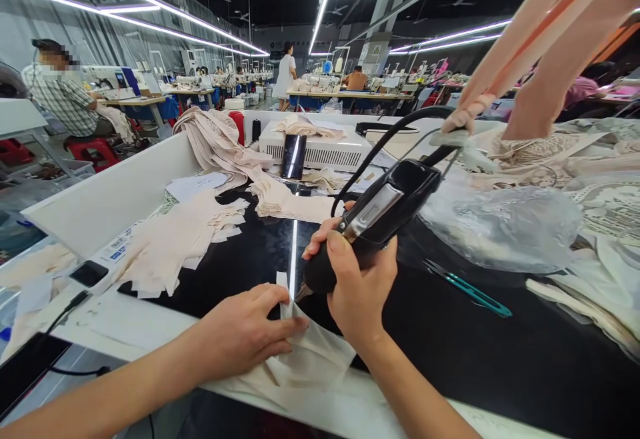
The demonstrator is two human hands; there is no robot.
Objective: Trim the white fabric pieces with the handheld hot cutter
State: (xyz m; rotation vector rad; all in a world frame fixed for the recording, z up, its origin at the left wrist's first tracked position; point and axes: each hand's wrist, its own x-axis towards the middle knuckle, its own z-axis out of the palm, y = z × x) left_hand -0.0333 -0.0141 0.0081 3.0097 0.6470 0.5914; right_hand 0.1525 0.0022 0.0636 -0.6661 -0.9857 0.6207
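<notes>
My right hand (357,279) is wrapped around a black corded electric hand tool (375,219) with a metal plate along its side. The tool's narrow tip points down at a cream fabric piece (320,349) by the table's front edge; I cannot tell whether it touches. On that cloth lies my left hand (245,336), its fingers closed on a narrow pale strip and pressing it down. A cord runs from the tool's upper end to a knotted pink fabric tie (467,116) hanging from above.
Cream fabric stacks (185,232) lie left on the black tabletop (450,352). Teal thread snips (470,287) and a clear plastic bag (500,226) are at right. Behind stand a phone (293,156) and a white vented box (315,149). Other people sit or stand at distant sewing tables.
</notes>
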